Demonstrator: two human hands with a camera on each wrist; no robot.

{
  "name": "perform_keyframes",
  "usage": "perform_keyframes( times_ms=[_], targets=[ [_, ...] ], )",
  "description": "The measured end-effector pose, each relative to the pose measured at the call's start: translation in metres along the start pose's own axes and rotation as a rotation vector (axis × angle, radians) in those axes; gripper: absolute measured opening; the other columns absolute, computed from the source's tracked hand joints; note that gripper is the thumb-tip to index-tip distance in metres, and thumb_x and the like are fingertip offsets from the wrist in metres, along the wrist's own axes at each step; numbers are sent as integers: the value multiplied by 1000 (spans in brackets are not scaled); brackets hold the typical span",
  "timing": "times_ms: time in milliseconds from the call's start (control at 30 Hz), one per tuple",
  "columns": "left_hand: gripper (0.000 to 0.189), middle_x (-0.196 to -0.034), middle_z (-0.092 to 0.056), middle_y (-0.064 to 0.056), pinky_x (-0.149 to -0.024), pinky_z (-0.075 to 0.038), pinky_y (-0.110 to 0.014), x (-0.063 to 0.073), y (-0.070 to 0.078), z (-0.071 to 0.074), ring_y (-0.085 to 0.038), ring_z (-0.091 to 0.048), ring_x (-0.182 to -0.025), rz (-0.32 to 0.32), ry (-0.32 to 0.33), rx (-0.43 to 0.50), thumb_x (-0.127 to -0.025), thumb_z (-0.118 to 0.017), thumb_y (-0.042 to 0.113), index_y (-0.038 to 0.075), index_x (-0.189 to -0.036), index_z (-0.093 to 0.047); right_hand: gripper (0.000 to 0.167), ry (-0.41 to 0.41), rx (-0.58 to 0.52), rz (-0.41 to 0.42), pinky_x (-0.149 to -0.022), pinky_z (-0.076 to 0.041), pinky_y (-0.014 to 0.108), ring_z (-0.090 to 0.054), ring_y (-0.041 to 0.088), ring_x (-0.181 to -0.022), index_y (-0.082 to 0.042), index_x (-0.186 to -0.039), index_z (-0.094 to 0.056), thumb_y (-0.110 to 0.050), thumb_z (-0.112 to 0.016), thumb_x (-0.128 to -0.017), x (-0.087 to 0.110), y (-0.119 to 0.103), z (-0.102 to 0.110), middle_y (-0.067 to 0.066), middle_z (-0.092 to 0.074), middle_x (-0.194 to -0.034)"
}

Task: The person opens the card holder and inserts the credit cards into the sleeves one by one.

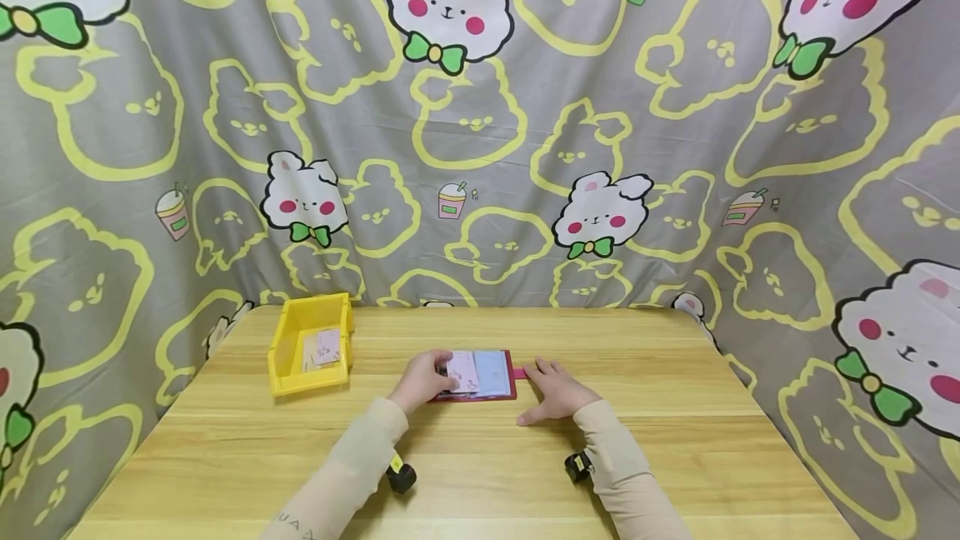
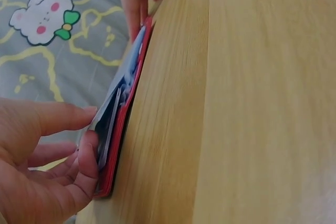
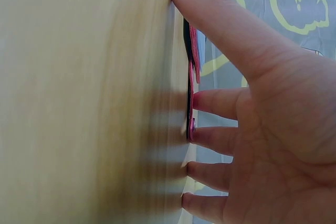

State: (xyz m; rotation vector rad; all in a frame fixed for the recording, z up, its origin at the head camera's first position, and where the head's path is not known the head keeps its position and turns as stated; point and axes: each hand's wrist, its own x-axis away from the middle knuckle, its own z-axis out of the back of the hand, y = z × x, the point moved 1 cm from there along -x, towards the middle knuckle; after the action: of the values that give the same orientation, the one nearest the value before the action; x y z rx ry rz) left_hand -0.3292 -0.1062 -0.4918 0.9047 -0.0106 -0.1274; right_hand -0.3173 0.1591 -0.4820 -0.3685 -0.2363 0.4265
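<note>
A red card holder (image 1: 513, 390) lies open on the table, with a pale blue page (image 1: 491, 372) on its right side. My left hand (image 1: 422, 379) pinches the left edge of a pink-and-white patterned card (image 1: 462, 369) over the holder's left side. In the left wrist view thumb and finger meet at the raised layers; whether the card sits inside a sleeve I cannot tell. My right hand (image 1: 558, 392) rests with fingers spread at the holder's right, fingertips touching the pink strap (image 1: 521, 373). A snap button (image 3: 193, 125) shows on that strap in the right wrist view.
A yellow bin (image 1: 309, 388) stands at the back left of the wooden table (image 1: 480, 473), with patterned cards (image 1: 326, 347) inside. A grey cartoon-print curtain (image 1: 480, 190) hangs behind the table and along both sides.
</note>
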Motion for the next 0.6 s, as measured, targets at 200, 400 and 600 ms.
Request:
perform_keyframes(
  times_ms=[200,400,600],
  targets=[
    [55,-118,-66,-20,-95,-51,-45,0,1,-1,-28,-62,-107,1,-6,-19,-76,-78,8,-7,-126,-59,102,-1,2,-4,-113,-29,62,-21,52,-143,0,-149,-36,-46,-84,-72,0,0,0,28,-25,-157],
    [52,-117,-66,-23,-95,-51,-46,4,3,1,-28,-62,-104,-7,14,-24,-77,-77,6,-9,-123,-60,102,-5,4,-1,-114,-28,62,-21,53,-143,0,-149,-35,-46,-83,-72,1,0,0,29,-24,-157],
    [51,-113,-67,-25,-91,-53,-42,8,10,1,-29,-64,-102,-42,35,-72,-75,-76,5,-12,-121,-60,101,-5,-6,2,-114,-28,62,-20,53,-143,1,-149,-35,-46,-83,-73,1,-1,1,29,-24,-157]
  ],
)
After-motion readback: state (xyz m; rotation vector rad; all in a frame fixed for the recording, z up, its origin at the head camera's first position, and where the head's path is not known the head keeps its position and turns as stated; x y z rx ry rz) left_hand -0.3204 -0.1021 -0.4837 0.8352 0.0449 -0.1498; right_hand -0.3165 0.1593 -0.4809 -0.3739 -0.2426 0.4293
